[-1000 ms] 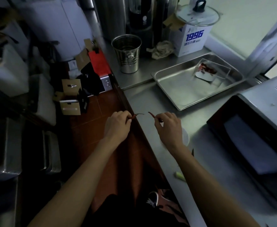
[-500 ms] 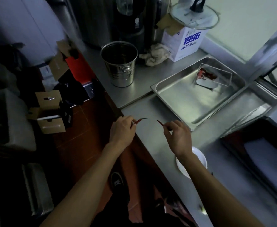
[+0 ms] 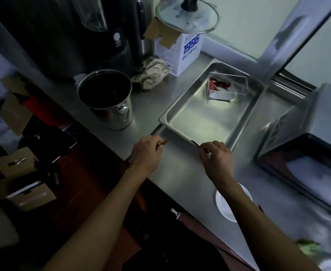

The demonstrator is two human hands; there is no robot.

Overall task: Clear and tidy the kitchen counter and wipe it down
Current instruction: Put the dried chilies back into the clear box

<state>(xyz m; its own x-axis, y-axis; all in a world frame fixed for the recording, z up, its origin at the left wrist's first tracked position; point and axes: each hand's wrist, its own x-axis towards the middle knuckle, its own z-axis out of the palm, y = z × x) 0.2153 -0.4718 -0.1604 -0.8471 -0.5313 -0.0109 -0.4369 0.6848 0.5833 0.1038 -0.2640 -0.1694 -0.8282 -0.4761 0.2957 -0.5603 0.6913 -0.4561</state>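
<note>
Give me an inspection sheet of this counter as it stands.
Surface: steel counter, scraps near its right end.
Job's things: crumpled cloth by the white box; red chili piece and another red piece, one pinched in each hand.
Clutter: steel tray holding a clear container; metal bucket; white dish; glass lid on the box.
Hands: left hand and right hand both pinching.
Cables: nothing seen.
Surroundings: oven right; cardboard boxes on the floor.

hands 2 (image 3: 146,153) | red strips 2 (image 3: 164,142) | bucket 1 (image 3: 110,106) | tray 1 (image 3: 180,114) | box 1 (image 3: 182,53) | lid 1 (image 3: 186,18) | cloth 1 (image 3: 153,73) | plate 1 (image 3: 225,208)
</note>
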